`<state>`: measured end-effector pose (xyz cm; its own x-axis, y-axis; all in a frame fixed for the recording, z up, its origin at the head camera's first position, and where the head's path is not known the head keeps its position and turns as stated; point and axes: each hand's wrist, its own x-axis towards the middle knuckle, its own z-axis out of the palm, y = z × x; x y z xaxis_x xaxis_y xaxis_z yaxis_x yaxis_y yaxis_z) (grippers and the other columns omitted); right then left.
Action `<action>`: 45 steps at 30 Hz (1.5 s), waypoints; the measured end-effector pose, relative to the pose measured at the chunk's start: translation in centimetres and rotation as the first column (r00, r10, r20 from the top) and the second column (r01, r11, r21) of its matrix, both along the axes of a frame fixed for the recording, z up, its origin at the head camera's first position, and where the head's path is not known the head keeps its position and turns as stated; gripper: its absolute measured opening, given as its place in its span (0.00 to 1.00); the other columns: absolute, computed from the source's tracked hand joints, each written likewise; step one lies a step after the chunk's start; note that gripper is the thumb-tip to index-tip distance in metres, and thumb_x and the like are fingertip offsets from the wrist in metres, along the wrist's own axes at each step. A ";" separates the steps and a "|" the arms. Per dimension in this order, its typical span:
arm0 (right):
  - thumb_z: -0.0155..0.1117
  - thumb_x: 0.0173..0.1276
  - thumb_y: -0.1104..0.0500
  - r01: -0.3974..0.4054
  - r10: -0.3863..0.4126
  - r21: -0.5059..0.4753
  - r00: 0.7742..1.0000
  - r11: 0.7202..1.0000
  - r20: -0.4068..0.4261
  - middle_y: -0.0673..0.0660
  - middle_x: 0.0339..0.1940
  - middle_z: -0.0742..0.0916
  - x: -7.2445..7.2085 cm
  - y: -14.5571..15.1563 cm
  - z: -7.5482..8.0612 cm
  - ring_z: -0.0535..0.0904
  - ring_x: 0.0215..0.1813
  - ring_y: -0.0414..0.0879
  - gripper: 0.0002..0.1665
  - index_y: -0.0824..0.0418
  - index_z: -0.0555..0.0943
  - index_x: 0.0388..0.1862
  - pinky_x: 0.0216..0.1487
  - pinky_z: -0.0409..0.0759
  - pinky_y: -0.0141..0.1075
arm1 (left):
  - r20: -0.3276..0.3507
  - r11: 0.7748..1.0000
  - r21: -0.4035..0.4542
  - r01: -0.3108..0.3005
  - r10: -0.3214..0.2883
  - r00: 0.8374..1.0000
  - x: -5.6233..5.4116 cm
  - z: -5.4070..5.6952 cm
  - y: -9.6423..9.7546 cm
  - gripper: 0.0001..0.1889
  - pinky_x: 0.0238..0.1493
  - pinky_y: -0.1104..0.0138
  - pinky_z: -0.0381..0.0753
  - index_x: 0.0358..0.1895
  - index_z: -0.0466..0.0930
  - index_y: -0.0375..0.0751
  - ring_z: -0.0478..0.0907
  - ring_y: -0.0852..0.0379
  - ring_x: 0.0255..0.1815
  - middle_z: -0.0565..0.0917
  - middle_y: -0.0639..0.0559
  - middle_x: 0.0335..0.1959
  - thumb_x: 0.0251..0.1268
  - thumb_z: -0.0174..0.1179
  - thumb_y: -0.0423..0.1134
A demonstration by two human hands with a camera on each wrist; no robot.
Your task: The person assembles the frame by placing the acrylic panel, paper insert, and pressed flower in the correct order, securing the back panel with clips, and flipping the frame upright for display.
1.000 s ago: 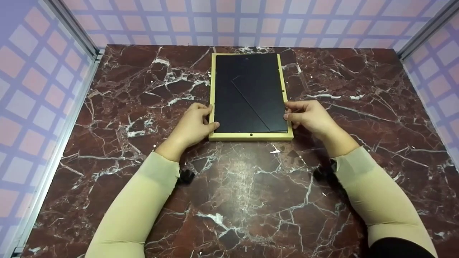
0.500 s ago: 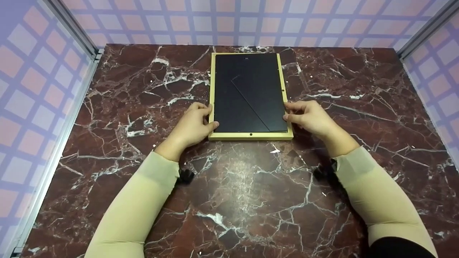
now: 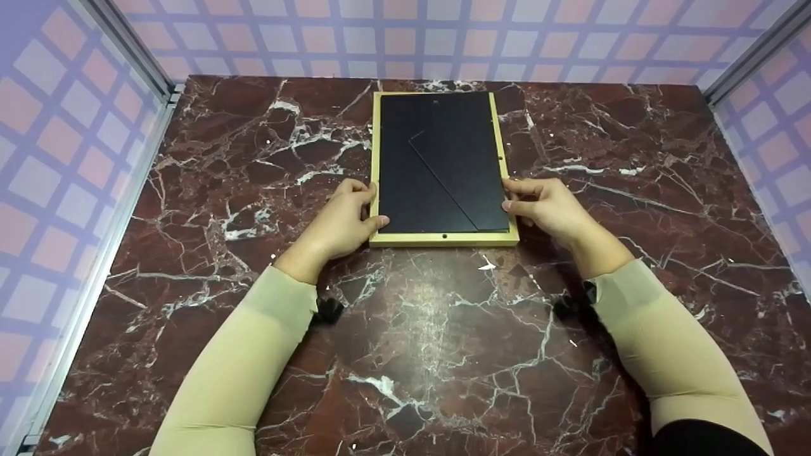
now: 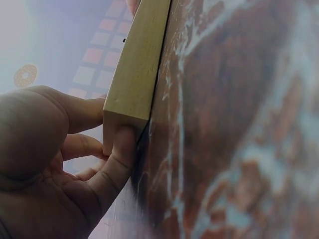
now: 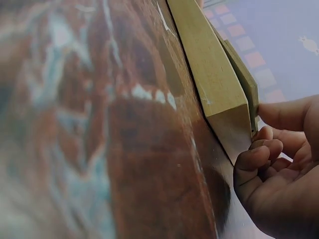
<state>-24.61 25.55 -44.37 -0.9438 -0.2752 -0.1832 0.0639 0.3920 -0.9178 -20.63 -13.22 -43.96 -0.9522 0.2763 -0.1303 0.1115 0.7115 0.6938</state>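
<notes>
A picture frame [image 3: 443,240] with a pale yellow wooden border lies back side up on the marble-patterned table. Its black backing panel [image 3: 437,164] shows a slanted seam and a small mark near the far end. My left hand [image 3: 342,218] holds the left border near the front corner, thumb on top and other fingers against the side. On the opposite border my right hand [image 3: 548,206] grips with thumb above and fingers along the side. In the right wrist view, a thin board edge [image 5: 239,69] stands slightly proud of the wooden border, close to the right thumb.
The dark red marbled table [image 3: 418,354] extends around the frame on all sides. A checkered back wall [image 3: 443,38] stands just beyond the far edge, with side walls and metal posts [image 3: 142,47] at left and right.
</notes>
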 end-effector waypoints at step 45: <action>0.70 0.81 0.65 -0.041 0.042 -0.074 0.999 0.996 0.012 0.44 0.24 0.85 0.0 0.0 0.0 0.76 0.22 0.37 0.37 0.71 0.72 0.84 0.24 0.77 0.28 | 0.021 0.999 -0.039 0.030 -0.029 0.999 0.0 0.1 -0.2 0.45 0.84 0.46 0.75 0.90 0.55 0.32 0.77 0.38 0.71 0.66 0.33 0.81 0.84 0.66 0.52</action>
